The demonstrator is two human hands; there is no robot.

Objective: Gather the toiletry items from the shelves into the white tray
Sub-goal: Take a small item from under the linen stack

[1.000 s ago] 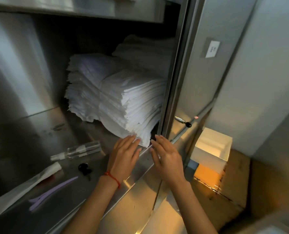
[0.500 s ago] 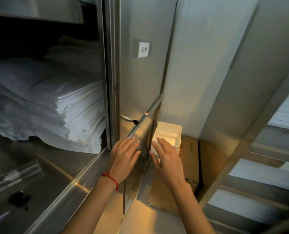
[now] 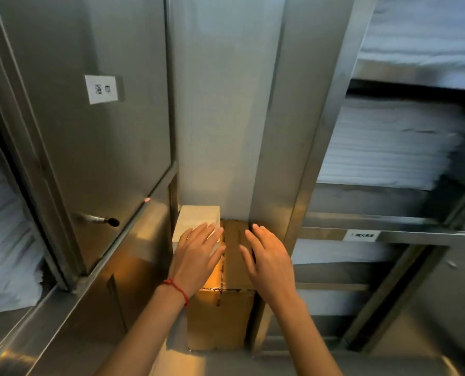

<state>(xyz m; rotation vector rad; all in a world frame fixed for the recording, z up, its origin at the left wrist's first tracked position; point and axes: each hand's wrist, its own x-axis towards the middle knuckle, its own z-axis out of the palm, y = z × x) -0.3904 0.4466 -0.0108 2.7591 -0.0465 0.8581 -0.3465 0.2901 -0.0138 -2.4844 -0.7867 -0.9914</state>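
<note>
As both hands hover flat-fingered and empty, small white rectangular plastic tray (image 3: 197, 219) sits atop brown cardboard box (image 3: 220, 318), left rear; left hand (image 3: 196, 257) over its near edge, right hand (image 3: 269, 260) beside, over box.

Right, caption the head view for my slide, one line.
Both open hands, left hand and right hand, reach toward the white tray on a cardboard box between steel cabinets.
</note>
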